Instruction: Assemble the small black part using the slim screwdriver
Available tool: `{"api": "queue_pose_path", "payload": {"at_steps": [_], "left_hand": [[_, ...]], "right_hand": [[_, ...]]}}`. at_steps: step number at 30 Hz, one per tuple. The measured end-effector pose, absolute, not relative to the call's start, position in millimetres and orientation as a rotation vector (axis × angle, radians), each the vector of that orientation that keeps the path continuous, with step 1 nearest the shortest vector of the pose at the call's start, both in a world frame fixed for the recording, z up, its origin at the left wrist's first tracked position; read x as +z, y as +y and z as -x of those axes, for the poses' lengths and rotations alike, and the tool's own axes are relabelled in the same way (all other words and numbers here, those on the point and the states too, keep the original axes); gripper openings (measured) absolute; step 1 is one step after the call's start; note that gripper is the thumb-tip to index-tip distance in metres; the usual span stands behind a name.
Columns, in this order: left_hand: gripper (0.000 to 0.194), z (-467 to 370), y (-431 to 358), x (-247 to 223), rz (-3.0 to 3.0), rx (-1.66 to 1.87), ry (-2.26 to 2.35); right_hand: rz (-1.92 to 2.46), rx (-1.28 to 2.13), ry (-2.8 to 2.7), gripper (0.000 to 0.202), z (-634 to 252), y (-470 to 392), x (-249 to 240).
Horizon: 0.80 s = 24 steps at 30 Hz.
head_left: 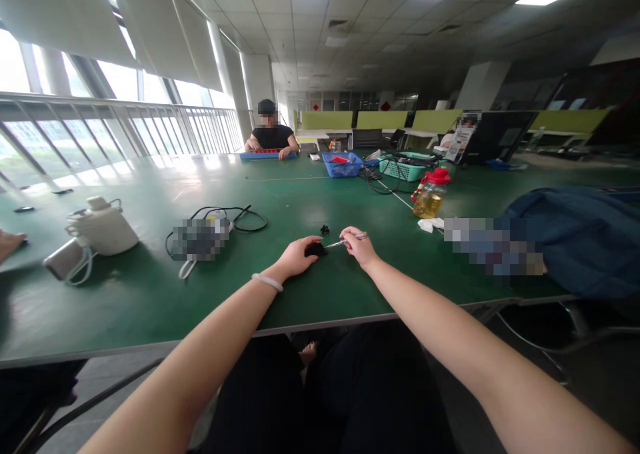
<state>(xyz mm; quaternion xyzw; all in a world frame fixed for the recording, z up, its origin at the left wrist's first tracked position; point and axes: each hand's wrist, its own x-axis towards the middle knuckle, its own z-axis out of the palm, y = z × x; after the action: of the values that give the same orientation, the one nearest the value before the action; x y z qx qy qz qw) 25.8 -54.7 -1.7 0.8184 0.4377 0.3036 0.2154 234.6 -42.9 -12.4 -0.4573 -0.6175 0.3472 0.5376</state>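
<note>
My left hand [296, 256] rests on the green table [150, 287] and pinches a small black part [316, 249]. My right hand [359, 244] grips a thin silver tool [339, 243], whose tip points left and touches the black part. A second tiny black piece [325, 229] lies on the table just beyond the two hands. A white bangle [267, 281] circles my left wrist.
A white jug [103, 227] and a black cable [240, 217] lie to the left. A jar with a red lid [430, 194], blue basket [343, 164] and green basket [407, 167] stand farther back. Blue cloth [575, 241] is piled at right. A person [271, 137] sits at the far end.
</note>
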Motion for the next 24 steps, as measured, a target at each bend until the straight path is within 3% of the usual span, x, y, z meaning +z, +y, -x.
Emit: {"api": "queue_pose_path", "payload": {"at_steps": [6, 13, 20, 24], "left_hand": [[0.053, -24.0, -53.8, -2.0, -2.300, 0.842, 1.184], [0.071, -15.6, -38.2, -0.2, -2.016, 0.787, 1.030], [0.054, -21.1, -39.0, -2.0, -2.256, 0.736, 1.173], [0.056, -20.2, -37.6, -7.3, -2.369, 0.729, 1.230]], "right_hand": [[1.061, 0.782, -1.476, 0.017, -231.5, -52.9, -8.8], [1.017, 0.685, -1.569, 0.042, -217.3, -35.4, 13.2], [0.853, 0.592, -1.688, 0.047, -205.1, -13.0, 27.4], [0.738, 0.567, -1.799, 0.042, -212.0, -23.5, 20.1]]}}
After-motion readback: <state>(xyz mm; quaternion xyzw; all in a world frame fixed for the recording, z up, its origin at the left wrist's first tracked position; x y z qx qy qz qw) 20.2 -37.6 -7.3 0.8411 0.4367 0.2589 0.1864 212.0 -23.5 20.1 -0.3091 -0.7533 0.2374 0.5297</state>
